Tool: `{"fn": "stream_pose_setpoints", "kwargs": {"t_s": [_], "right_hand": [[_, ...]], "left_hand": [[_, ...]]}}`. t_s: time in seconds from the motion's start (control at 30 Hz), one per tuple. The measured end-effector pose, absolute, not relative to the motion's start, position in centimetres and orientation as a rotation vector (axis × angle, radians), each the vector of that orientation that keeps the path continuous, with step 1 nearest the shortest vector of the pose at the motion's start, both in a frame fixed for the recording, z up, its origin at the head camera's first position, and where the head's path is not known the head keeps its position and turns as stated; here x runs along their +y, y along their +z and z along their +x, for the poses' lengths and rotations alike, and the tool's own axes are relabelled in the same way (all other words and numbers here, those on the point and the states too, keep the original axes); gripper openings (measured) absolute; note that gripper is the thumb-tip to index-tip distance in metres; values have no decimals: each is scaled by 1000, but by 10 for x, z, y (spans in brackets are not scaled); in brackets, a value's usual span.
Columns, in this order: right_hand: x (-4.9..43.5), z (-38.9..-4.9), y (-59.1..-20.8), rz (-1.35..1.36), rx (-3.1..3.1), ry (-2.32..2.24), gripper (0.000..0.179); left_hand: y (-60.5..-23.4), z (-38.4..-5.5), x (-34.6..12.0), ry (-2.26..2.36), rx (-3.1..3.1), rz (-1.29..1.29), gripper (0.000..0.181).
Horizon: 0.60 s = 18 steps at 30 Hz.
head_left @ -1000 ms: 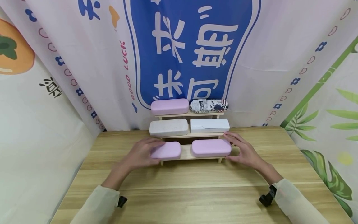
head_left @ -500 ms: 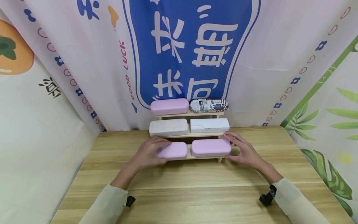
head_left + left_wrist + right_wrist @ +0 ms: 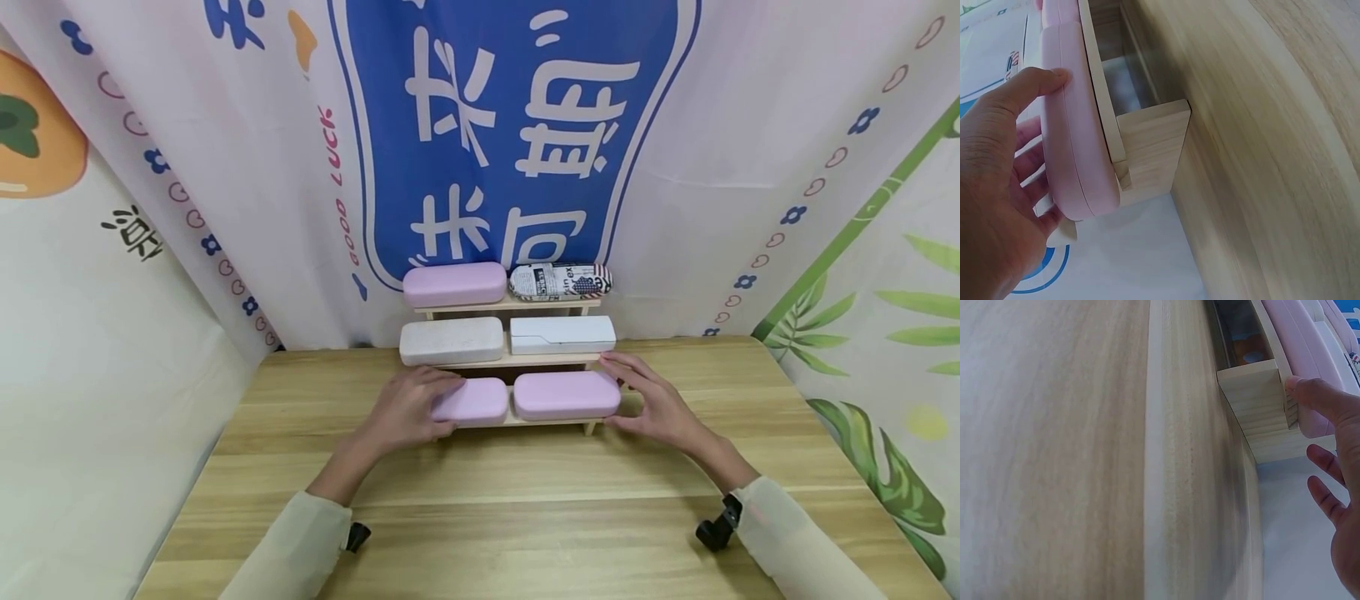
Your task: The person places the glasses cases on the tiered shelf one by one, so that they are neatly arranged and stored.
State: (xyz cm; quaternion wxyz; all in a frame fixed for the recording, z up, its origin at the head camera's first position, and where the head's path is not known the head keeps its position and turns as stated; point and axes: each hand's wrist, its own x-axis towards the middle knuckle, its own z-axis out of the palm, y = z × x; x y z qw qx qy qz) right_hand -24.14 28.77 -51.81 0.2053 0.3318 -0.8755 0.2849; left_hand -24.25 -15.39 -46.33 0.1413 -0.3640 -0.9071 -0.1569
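Note:
On the bottom tier of a small wooden stepped rack (image 3: 517,362) lie two pink glasses cases. My left hand (image 3: 408,408) grips the outer end of the left case (image 3: 472,401), its thumb in front and its fingers behind; the left wrist view shows the thumb pressing the case. At the right case (image 3: 566,396), my right hand (image 3: 656,408) holds the outer end between thumb and fingers. Its thumb (image 3: 1310,390) lies where case and shelf board meet; two other fingers stand apart from the case. A narrow gap separates the two cases.
The middle tier carries a greyish-white case (image 3: 452,341) and a white box-shaped case (image 3: 562,335). Above them are another pink case (image 3: 454,284) and a newspaper-print case (image 3: 561,282). A printed curtain (image 3: 720,158) hangs behind the wooden table (image 3: 487,525).
My left hand has slid the left pink case rightward along the bottom tier, narrowing the gap to the right case. The right hand stays in place.

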Motion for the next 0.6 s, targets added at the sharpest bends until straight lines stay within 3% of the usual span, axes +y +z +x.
{"fn": "stream_pose_setpoints", "kwargs": {"t_s": [0.6], "right_hand": [[287,-239,-515,916,-2488,788,106]], "left_hand": [[-464,-240,-151,-464,-2568,-1060,60]]}}
